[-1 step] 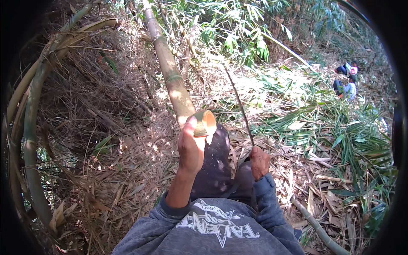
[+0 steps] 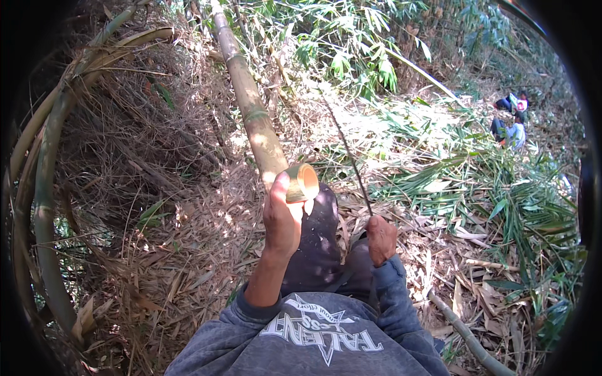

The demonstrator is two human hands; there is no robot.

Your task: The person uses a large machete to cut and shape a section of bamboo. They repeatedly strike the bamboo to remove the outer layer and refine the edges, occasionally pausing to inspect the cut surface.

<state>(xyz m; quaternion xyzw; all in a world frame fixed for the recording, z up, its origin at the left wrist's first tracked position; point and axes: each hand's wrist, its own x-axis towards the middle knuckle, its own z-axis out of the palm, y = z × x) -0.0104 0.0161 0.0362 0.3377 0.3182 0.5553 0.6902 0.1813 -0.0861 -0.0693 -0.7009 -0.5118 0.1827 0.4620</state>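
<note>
Left hand (image 2: 281,222) gripping hollow bamboo tube (image 2: 296,188), right hand (image 2: 382,241) clenching slender dark tool (image 2: 353,160)

Shirt (image 2: 251,351): faded dark grey-blue, long-sleeved. Print (image 2: 329,327): white star outlines, white block lettering. Left sleeve (image 2: 243,318): ends on forearm. Right sleeve (image 2: 396,297): reaches wrist. Trousers (image 2: 313,257): dark, pale specks on left thigh. Left hand (image 2: 282,224), right hand (image 2: 382,242): bare.
</note>
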